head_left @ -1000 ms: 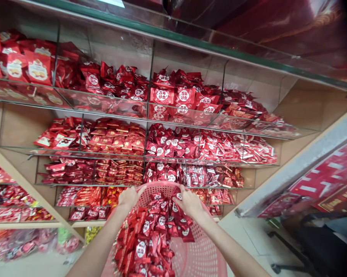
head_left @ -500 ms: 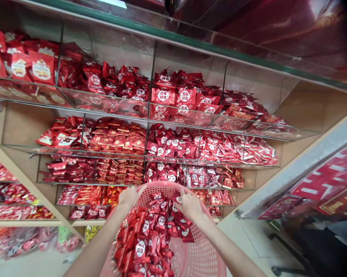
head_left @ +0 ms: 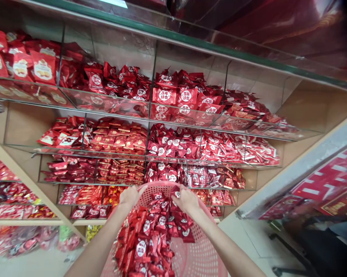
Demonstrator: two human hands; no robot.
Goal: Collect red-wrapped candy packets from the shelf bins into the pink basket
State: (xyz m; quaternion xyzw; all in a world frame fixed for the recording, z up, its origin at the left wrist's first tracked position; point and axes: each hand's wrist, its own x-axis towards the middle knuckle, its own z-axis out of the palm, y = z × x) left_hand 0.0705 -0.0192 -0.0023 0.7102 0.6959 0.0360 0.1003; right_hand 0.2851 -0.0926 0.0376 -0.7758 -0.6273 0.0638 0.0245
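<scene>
1. Your left hand [head_left: 129,195] and right hand [head_left: 187,199] clasp the near pink basket [head_left: 198,257] by its far rim, likely for balance.
2. Red packets [head_left: 154,240] heap mostly left inside; your right hand may pinch one.

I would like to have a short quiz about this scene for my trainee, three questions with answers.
1. The bare left hand and bare right hand hold: (a) a shelf, (b) a pink perforated plastic basket, (c) a metal tray?
2. True or false: glossy red wrapped packets leave part of the basket's bottom bare.
3. Complete: beyond the basket, the clear, green-edged shelves look made of ____.

Key: 1. b; 2. true, bare toward its right; 3. glass.
</scene>
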